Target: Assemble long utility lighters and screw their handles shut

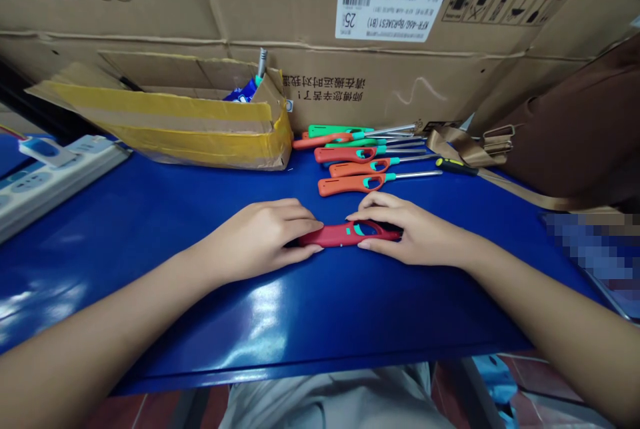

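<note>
A red long-neck lighter (334, 235) with a teal trigger lies sideways on the blue table (320, 309), between both hands. My left hand (273, 236) grips its handle end, thumb and fingers on opposite sides. Around the trigger end, my right hand (405, 226) has its fingers closed on the red body; its palm hides whatever lies beyond that end. Just behind the hands is a pile of similar lighters, the nearest an orange lighter (353, 184) with a metal neck pointing right. Red lighters and a green lighter (333, 130) lie farther back in the pile.
An open cardboard box (200, 139) with yellow tape stands at the back left, something blue inside. A white power strip (60, 172) is at far left. Right of the pile lie a brown strap (520, 190) and a black-yellow tool (456, 166). A large carton (280, 9) stands behind.
</note>
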Motion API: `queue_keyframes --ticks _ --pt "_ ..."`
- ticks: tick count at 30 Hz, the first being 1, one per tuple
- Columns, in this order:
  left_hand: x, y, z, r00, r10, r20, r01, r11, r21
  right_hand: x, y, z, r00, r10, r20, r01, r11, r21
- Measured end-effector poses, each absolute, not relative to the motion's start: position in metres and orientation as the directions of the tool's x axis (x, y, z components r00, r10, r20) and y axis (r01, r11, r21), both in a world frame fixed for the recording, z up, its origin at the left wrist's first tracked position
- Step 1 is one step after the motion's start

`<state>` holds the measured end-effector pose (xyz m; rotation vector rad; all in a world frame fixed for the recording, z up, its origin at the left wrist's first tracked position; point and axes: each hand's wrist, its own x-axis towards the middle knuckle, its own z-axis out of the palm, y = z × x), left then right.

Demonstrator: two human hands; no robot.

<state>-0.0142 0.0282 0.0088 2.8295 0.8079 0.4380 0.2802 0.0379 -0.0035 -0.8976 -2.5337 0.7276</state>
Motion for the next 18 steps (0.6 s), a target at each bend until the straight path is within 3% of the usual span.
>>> queue_keyframes --ticks 6,12,15,18 --pt "-0.006 0.019 0.008 0.775 0.592 0.224 0.561 -0.806 0.189 0.277 0.033 -0.005 -0.723 0.669 0.171 0.503 0.681 -0.532" --pt "0.005 0.008 0.002 0.795 0.553 0.250 0.587 -0.805 -0.086 0.275 0.028 -0.001 -0.788 0.602 0.130 0.579 0.796 -0.177" --pt "0.003 0.013 -0.005 0.783 0.537 0.314 0.577 -0.816 -0.043 0.275 0.029 0.001 -0.809 0.573 0.136 0.566 0.820 -0.084" --pt "0.000 0.020 -0.010 0.744 0.551 0.377 0.568 -0.819 0.077 0.276 0.032 0.001 -0.817 0.546 0.183 0.540 0.837 -0.089"
